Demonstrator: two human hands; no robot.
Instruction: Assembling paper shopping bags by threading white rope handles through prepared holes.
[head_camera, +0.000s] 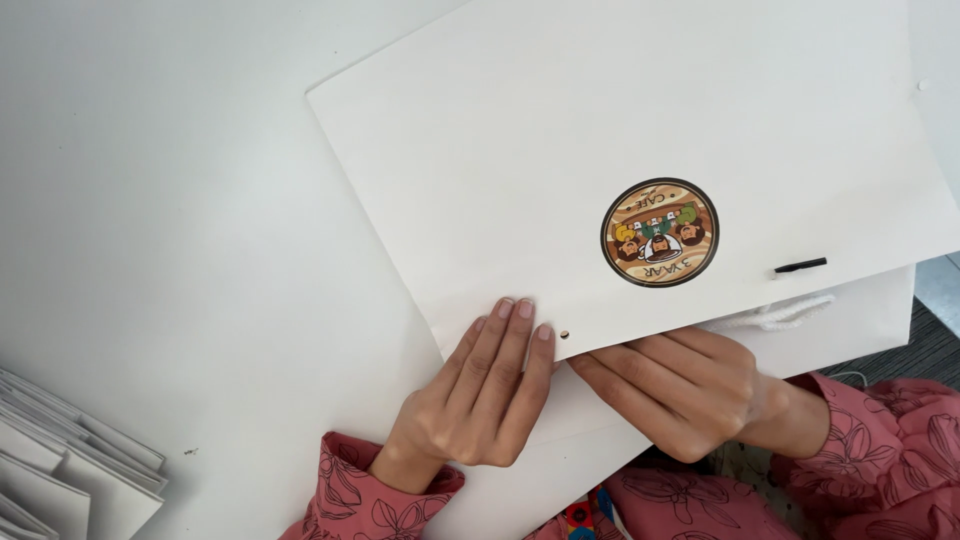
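white paper bag (640, 150) lies flat on the counter (180, 220); our left hand (475, 400) presses its near edge, fingers flat, ungripping; right hand (680, 395), curled, pinches that edge beside the eyelet hole (565, 335). threading needs steady aim.

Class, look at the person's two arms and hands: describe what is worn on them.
Both arms wear long pink sleeves printed with dark outlined flowers and leaves, ending at the wrists. The left hand and right hand are bare: no gloves, rings or watch show. The fingernails are short and unpainted.
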